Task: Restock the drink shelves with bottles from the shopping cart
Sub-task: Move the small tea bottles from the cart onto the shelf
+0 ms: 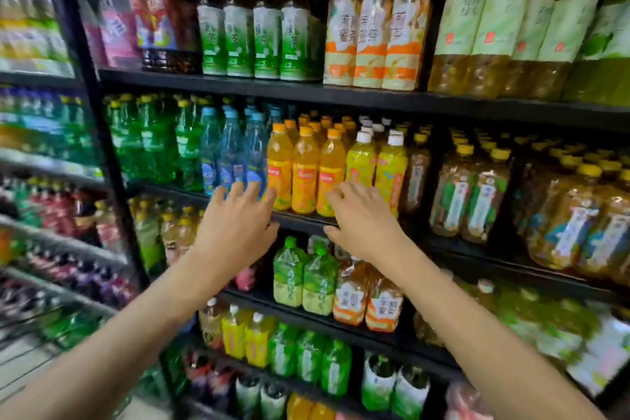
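Left side of frame blurred; hands hide bases of some orange plastic juice bottles [305, 170]. Bottles upright, caps up, mid-frame on black metal shelf [300, 220]. Orange caps, red labels. Left hand [235, 225] fingers spread, right hand [361, 218] fingers loosely curled; contact with bottles unclear.

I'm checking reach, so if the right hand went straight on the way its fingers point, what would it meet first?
Most likely the clear plastic bottle of orange drink with an orange cap, rightmost of three in the front row. The right hand looks open just before it, though depth is unclear.
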